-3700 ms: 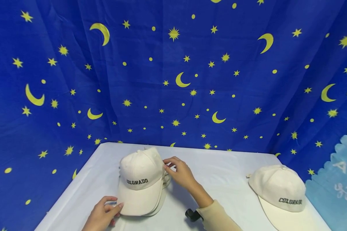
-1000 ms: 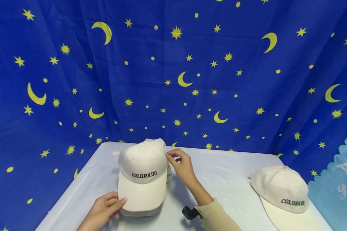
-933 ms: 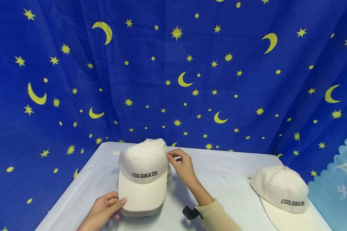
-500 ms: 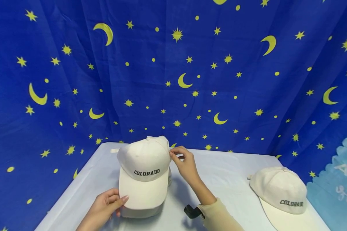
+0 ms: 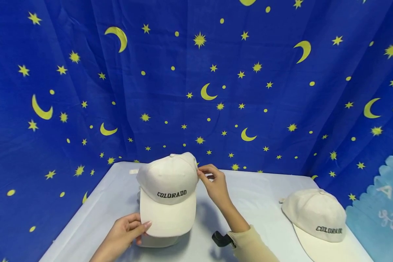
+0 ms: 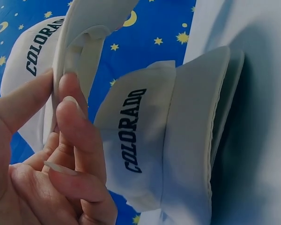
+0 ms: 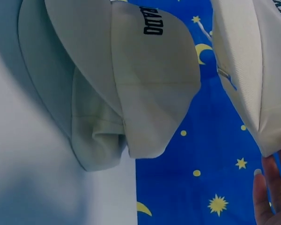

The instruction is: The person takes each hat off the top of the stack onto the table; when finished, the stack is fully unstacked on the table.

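Observation:
A cream baseball cap lettered COLORADO is held up between both hands, its brim toward me. My left hand pinches the brim's left edge between thumb and fingers. At the crown's right side, my right hand pinches the cap's lower edge with thumb and fingertips. Beneath it lies a stack of like caps; in the left wrist view its top cap shows apart from the held one, with a second brim under its own. From above, the held cap hides most of the stack, leaving a brim peeking out below.
Another COLORADO cap sits on the right of the white table. A blue curtain with yellow moons and stars hangs behind the table. At the right edge is a light blue scalloped cloth. A black device is by the right sleeve.
The cap has risen off the stack and shifted slightly right, both hands moving with it. Its lettering now faces me more squarely. The cap on the right stays put.

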`<state>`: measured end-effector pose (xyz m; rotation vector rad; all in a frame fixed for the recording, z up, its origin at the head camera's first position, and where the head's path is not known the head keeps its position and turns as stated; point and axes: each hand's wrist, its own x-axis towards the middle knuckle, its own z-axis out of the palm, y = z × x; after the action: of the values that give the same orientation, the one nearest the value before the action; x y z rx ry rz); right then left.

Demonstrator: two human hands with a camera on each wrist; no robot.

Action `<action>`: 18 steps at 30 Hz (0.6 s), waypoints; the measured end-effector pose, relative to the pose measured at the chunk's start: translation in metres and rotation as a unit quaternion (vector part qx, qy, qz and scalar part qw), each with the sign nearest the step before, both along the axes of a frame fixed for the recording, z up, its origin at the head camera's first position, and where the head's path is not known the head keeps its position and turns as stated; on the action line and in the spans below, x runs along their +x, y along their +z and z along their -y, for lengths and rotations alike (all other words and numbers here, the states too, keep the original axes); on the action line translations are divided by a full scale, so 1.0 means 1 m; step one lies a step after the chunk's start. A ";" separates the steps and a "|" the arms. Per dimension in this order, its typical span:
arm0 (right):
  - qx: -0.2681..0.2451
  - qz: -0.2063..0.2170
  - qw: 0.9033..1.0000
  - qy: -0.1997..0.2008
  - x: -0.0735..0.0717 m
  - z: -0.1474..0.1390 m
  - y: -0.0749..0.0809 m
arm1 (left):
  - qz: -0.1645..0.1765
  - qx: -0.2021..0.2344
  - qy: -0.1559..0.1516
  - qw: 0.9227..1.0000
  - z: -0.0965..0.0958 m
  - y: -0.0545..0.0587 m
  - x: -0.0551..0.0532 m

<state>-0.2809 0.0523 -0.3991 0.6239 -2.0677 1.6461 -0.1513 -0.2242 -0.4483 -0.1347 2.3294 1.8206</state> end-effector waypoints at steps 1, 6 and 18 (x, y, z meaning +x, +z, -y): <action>-0.001 -0.001 1.000 -0.001 0.000 -0.001 -0.001 | -0.002 0.002 -0.006 1.000 -0.001 0.000 0.000; 0.000 0.000 1.000 -0.007 -0.001 -0.008 -0.002 | -0.012 0.013 -0.035 0.999 -0.005 -0.001 -0.001; -0.002 0.014 0.999 -0.036 -0.003 -0.026 -0.003 | -0.032 0.032 -0.084 0.995 -0.016 0.000 -0.009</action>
<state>-0.2843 0.0778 -0.4022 0.5201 -2.0810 1.6278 -0.1601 -0.2084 -0.4481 0.1258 2.2440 1.8396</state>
